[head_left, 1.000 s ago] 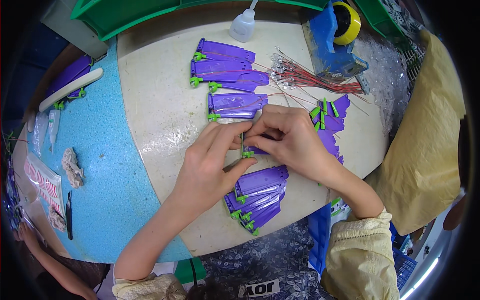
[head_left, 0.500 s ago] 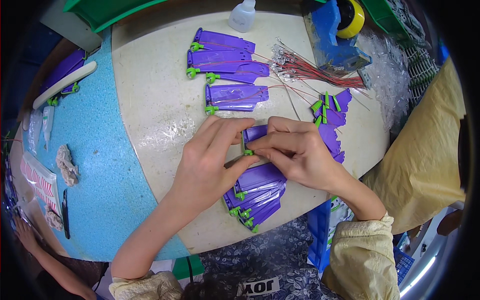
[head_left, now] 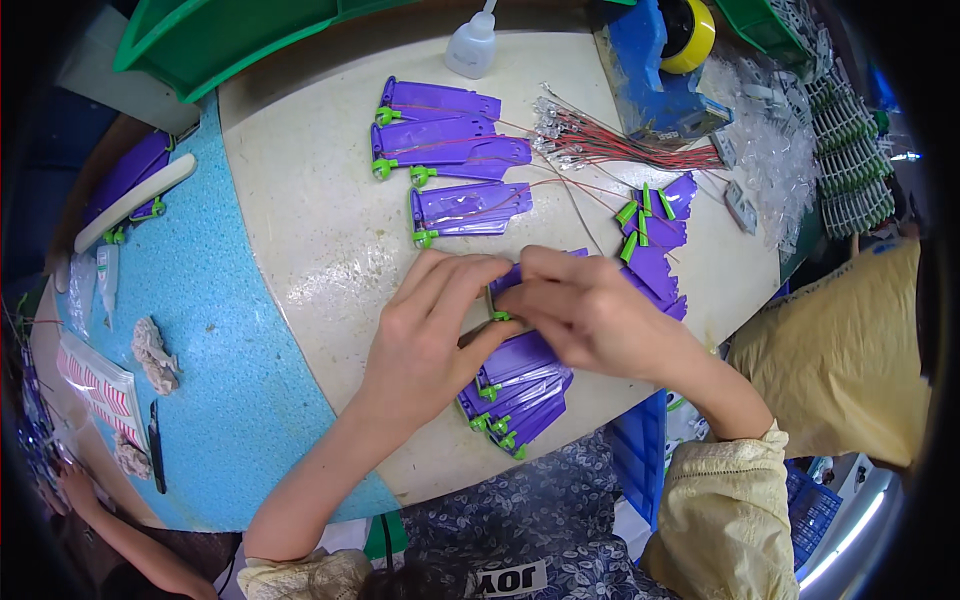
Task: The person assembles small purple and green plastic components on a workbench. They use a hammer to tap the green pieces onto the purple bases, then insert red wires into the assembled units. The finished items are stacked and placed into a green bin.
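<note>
A purple plastic panel [head_left: 511, 276] with a small bright-green fitting [head_left: 502, 316] at its corner is between my two hands at the middle of the table. My left hand [head_left: 425, 330] grips its left edge, thumb by the green fitting. Bent over the panel, the fingers of my right hand [head_left: 590, 310] press together near that fitting; whatever they pinch is hidden. Just below lies a fanned stack of similar panels [head_left: 528, 368] with green fittings. More panels [head_left: 440, 142] with thin red wires lie above my hands, and another wired panel [head_left: 470, 208] sits closer.
Right of my hands are purple pieces [head_left: 655, 272] topped with loose green pieces [head_left: 628, 213]. A bundle of red and black wires [head_left: 630, 152], a blue tape dispenser [head_left: 640, 75] and a white squeeze bottle [head_left: 471, 50] stand farther back. Another person's hand [head_left: 78, 488] is at lower left.
The whole view has shifted a little, so the table items sit slightly differently. My right hand's fingers have curled further over the green fitting; my left hand keeps its grip.
</note>
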Demonstrator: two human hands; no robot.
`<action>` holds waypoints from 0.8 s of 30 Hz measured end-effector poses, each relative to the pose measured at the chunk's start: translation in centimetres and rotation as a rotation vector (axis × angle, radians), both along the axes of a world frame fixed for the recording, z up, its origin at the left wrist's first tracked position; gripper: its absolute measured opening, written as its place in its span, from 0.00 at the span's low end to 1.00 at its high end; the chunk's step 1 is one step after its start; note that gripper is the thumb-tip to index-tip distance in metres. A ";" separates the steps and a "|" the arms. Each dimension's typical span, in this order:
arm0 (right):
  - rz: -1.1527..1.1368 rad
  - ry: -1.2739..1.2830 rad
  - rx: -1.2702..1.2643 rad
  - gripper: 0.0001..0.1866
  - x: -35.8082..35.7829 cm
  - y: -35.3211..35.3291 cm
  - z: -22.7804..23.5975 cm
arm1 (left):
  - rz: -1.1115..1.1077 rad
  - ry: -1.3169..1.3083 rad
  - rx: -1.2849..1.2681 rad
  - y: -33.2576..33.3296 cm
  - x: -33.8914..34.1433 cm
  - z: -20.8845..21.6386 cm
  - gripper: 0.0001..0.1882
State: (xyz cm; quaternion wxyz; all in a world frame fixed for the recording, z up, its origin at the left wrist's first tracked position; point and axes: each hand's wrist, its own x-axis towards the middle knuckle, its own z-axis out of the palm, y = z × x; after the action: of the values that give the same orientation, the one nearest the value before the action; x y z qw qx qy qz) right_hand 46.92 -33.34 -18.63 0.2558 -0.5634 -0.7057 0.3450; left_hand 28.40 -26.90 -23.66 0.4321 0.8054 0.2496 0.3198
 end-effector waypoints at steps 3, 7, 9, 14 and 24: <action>0.010 -0.044 0.062 0.06 0.0 0.0 -0.1 | -0.025 0.010 0.029 0.2 0.1 0.2 0.27; -0.435 0.217 -0.215 0.05 0.7 -0.2 0.2 | -0.023 0.026 0.004 -0.1 0.3 -0.1 0.25; -0.523 0.117 -0.192 0.05 0.3 -0.4 0.0 | 0.007 0.090 0.034 -0.2 0.3 0.2 0.21; -0.598 0.024 -0.228 0.05 -0.1 0.1 0.4 | -0.068 0.097 0.351 0.6 0.7 0.3 0.15; -0.560 -0.289 0.653 0.08 6.0 0.6 1.7 | -0.264 0.142 0.496 2.3 1.8 1.7 0.14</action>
State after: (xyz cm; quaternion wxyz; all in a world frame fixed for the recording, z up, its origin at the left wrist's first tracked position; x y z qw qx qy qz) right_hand 52.89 -32.71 -16.89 0.4023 -0.6647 -0.6266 -0.0605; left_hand 30.21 -24.57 -21.93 0.2414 0.9324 0.0866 0.2548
